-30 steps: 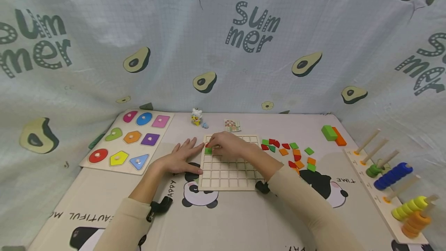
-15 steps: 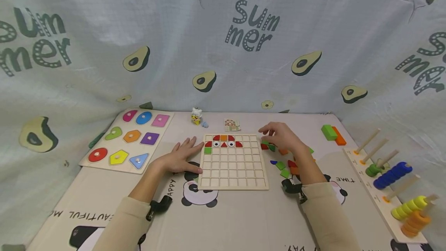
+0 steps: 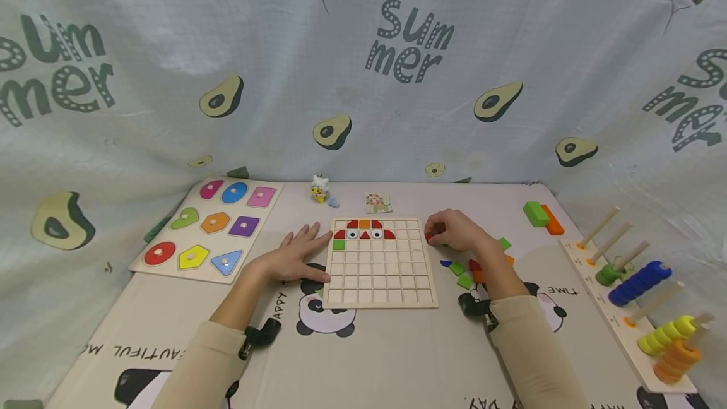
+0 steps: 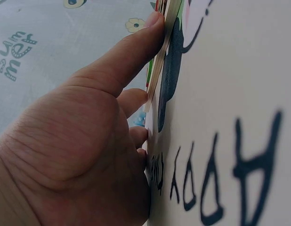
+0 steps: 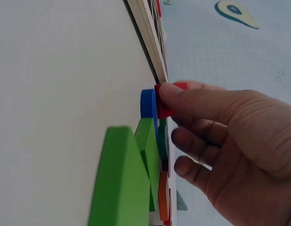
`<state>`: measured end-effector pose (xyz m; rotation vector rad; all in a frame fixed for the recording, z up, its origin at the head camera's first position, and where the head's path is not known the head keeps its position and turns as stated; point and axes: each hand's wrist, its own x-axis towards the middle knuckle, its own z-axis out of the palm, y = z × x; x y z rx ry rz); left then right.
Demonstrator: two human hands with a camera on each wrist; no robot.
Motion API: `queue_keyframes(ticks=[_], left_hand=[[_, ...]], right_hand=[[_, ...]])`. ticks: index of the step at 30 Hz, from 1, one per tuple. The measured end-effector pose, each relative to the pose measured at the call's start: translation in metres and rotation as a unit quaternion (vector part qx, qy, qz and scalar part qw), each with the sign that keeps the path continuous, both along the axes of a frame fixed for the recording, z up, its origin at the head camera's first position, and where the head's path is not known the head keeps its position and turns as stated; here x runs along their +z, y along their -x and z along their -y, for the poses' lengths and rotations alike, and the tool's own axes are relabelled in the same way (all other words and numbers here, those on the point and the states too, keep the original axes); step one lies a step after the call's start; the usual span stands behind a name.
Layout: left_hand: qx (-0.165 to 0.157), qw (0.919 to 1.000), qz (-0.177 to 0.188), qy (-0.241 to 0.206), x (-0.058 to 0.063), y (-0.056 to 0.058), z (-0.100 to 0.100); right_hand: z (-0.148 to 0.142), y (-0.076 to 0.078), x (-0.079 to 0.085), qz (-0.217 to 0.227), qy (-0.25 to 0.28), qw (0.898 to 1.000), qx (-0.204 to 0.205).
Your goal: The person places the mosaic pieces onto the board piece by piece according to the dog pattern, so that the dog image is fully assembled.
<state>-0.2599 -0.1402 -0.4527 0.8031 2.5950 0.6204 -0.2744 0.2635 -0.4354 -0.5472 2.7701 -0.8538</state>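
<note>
A wooden grid board (image 3: 380, 306) lies flat on the table. Red and orange pieces, two eye tiles (image 3: 377, 234) and a green square (image 3: 339, 245) fill some cells in its upper rows. My left hand (image 3: 294, 256) is spread flat at the board's left side, its thumb (image 4: 136, 49) and index fingertip against the edge. Just off the board's right edge, my right hand (image 3: 459, 230) pinches a red piece (image 5: 163, 107) between thumb and fingers. A blue piece (image 5: 148, 103) and green tiles (image 5: 118, 174) lie close beside it in the right wrist view.
Loose green squares (image 3: 464, 280) and other pieces lie under and around the right forearm. A shape puzzle (image 3: 230, 232) is at left, a peg stacker (image 3: 625, 327) at right. Behind the board are a small figurine (image 3: 320, 189) and a picture card (image 3: 378, 202). Green block (image 3: 536, 214) stands back right.
My right hand has left the board's upper left, moved right to the loose pieces, lowered, and now pinches a red piece. The left hand stays put.
</note>
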Motion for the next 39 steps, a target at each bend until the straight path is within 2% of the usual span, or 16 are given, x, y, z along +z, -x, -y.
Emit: queue_keyframes(ticks=[4,8,13,16,21,26,30,36,39], left_hand=[[0.001,1.0,0.005,-0.003,0.0,-0.001,0.0],[0.001,1.0,0.003,-0.004,0.0,-0.001,0.0],[-0.002,1.0,-0.001,-0.004,-0.002,-0.001,-0.001],[-0.002,1.0,-0.002,-0.002,-0.002,-0.001,-0.002],[0.0,1.0,0.001,0.001,-0.001,-0.001,-0.002],[-0.001,1.0,0.006,-0.001,-0.001,-0.001,0.0],[0.0,1.0,0.004,-0.002,-0.001,-0.001,0.001],[0.0,1.0,0.004,-0.007,-0.001,0.0,0.001],[-0.001,1.0,0.005,-0.009,0.0,0.0,0.001]], right_hand=[[0.0,0.0,0.002,-0.003,0.028,1.0,0.008],[0.005,-0.002,0.009,-0.04,0.082,0.996,0.009],[0.032,-0.004,0.02,-0.049,0.161,0.986,0.01],[0.056,-0.001,0.024,-0.041,0.175,0.983,0.024],[0.098,0.007,0.024,-0.044,0.118,0.988,0.09],[0.132,0.017,0.015,-0.046,0.066,0.985,0.156],[0.149,0.021,0.009,-0.045,0.03,0.985,0.167],[0.159,0.021,0.009,-0.056,-0.029,0.985,0.161],[0.159,0.021,0.008,-0.082,-0.062,0.976,0.19]])
